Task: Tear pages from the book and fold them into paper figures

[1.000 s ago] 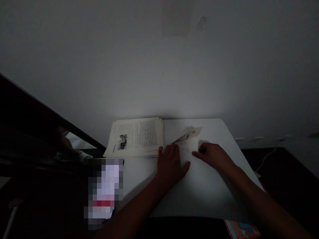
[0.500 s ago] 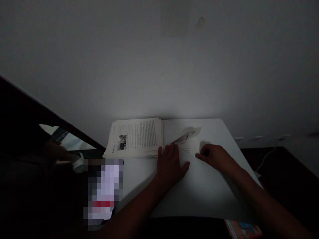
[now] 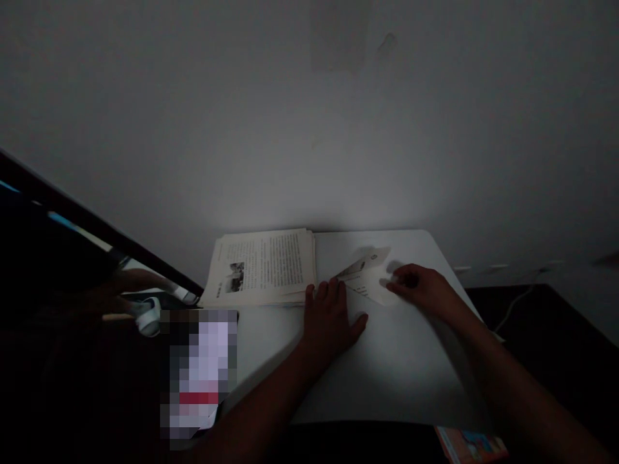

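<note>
My left hand (image 3: pixel 331 316) lies flat, fingers stretched out, pressing on a white sheet of paper (image 3: pixel 387 361) spread over the table. A folded corner flap (image 3: pixel 365 274) of that sheet points up toward the far right. My right hand (image 3: pixel 420 287) rests on the flap's right edge with fingers curled against the paper. An open book (image 3: pixel 264 265) with printed text and a small photo lies at the far left of the sheet, just beyond my left fingertips.
A white wall rises right behind the table. A dark slanted edge (image 3: pixel 97 229) crosses the left side. Another person's hand (image 3: pixel 126 290) with a white object (image 3: pixel 147 316) shows in the dark at left. A colourful booklet corner (image 3: pixel 471 446) lies at bottom right.
My right hand has slid up and slightly right along the folded flap. My left hand has stayed in place. The other person's hand at left has shifted.
</note>
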`<action>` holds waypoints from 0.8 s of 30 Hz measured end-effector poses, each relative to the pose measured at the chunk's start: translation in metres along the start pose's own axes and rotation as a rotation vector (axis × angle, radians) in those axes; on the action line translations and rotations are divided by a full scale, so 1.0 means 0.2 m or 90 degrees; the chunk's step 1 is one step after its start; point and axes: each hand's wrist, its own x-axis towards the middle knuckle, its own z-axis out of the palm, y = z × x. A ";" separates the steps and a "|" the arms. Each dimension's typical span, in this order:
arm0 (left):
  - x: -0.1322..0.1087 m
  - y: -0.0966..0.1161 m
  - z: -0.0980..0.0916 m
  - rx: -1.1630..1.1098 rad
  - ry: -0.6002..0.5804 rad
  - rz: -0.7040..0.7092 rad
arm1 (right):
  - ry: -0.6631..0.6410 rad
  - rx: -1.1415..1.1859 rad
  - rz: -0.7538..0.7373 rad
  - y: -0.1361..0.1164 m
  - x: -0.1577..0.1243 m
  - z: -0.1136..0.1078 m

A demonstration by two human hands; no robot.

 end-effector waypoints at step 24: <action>0.01 0.01 0.00 -0.013 0.017 -0.007 | 0.049 0.323 -0.022 -0.02 0.11 0.19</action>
